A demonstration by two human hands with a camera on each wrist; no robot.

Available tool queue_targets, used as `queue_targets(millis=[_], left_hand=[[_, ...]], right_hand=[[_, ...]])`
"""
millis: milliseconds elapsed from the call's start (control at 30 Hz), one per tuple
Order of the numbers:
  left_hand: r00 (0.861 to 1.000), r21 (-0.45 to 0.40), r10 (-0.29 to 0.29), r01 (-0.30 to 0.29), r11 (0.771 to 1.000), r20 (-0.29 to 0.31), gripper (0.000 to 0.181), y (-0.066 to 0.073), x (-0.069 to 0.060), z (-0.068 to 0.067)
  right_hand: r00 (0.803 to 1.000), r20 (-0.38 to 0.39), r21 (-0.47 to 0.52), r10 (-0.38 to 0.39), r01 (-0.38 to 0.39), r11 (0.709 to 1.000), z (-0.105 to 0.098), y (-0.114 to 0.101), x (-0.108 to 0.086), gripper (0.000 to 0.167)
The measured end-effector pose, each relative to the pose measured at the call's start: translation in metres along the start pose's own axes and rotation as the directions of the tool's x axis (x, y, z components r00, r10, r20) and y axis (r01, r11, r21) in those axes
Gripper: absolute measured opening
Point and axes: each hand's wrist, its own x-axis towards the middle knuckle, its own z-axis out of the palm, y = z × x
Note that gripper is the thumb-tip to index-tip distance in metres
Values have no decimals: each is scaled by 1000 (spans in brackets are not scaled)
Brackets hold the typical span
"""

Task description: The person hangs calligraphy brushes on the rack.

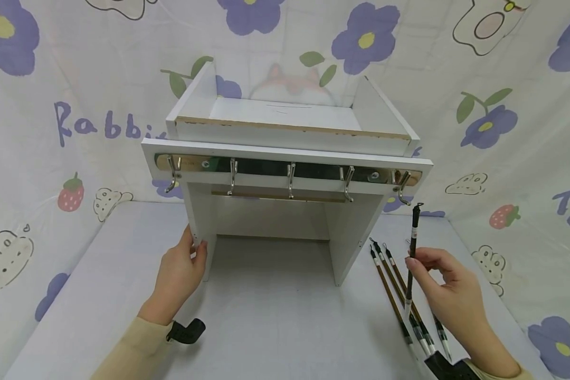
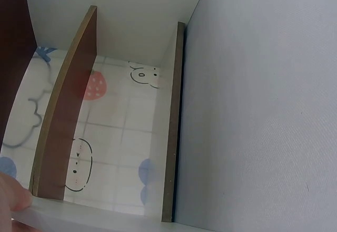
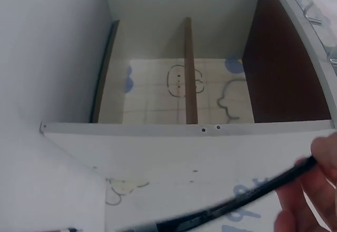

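My left hand (image 1: 182, 269) grips the front edge of the left side panel (image 1: 200, 211) of a white rack; in the left wrist view its thumb (image 2: 18, 197) lies on that edge. Along the rack's front board runs a metal strip with several hooks. My right hand (image 1: 456, 295) pinches a dark calligraphy brush (image 1: 414, 232) between thumb and fingers. The brush stands nearly upright, its thin cord loop uppermost, just below and right of the rightmost hook (image 1: 402, 189). In the right wrist view the brush (image 3: 237, 200) slants across, blurred.
Several more brushes (image 1: 389, 277) with brown handles lie on the white table (image 1: 275, 327) right of the rack, partly behind my right hand. The rack's top holds a shallow open tray (image 1: 285, 113). A patterned cloth (image 1: 123, 63) hangs behind.
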Motion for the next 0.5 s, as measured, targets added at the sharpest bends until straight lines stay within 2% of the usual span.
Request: queue_targets(millis=[167,500], left_hand=[[1000,-1,3,-3,1000,-3,46,1,0,0],[1000,1,6,-6,1000,-8,46,0,0,0]], right_hand=[[994,-100,-43,-51,47,998,-2,4,3,19],[985,-135,-83,-111,100,992,-5,9,3,22]])
